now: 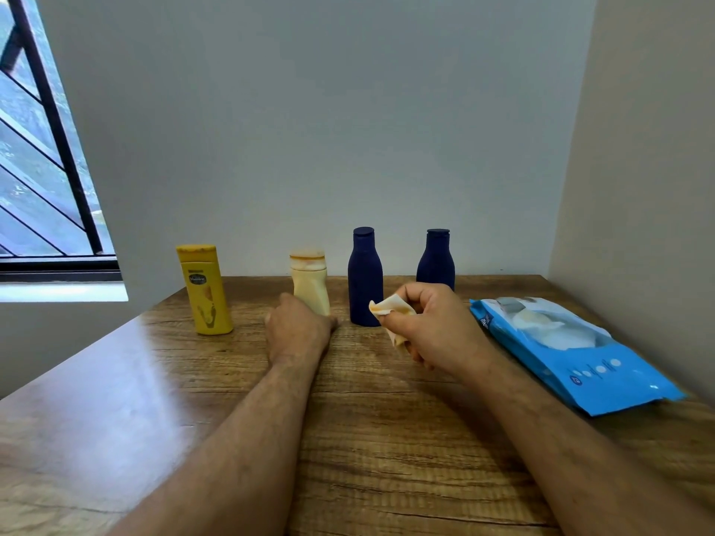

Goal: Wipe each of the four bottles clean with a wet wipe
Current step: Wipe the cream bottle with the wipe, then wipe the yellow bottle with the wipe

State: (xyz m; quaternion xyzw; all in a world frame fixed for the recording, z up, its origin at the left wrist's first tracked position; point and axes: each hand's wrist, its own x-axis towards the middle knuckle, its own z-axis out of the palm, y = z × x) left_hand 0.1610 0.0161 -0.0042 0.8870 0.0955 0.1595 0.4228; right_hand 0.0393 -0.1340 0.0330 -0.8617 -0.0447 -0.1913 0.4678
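Wooden table [387,439]: its far edge is set against the back wall, its right edge against the side wall; its left edge runs diagonally toward the viewer, below a barred window [42,148].

Four bottles, all upright, are ranged in a row near the far edge:
- Yellow bottle [205,292], leftmost, nearest the table's left edge, standing apart from the others.
- Cream bottle [309,282], second from left, its cap marked with orange smears.
- Dark blue bottle [365,276], third, close beside the cream one.
- Second dark blue bottle [436,259], rightmost and set farthest back, partly hidden behind the right hand.

Left hand [298,328]: seen from the back, placed at the foot of the cream bottle, fingers curled; whether the bottle is actually gripped cannot be told.

Right hand [429,326]: raised in front of the two blue bottles, with a crumpled wet wipe [389,309], stained orange, pinched between thumb and fingers.

Blue wipe packet [572,350]: laid flat along the right side of the table, its flap lifted and white wipes exposed.

A broad stretch of bare wood is left open between the bottles and the viewer, crossed only by both forearms.
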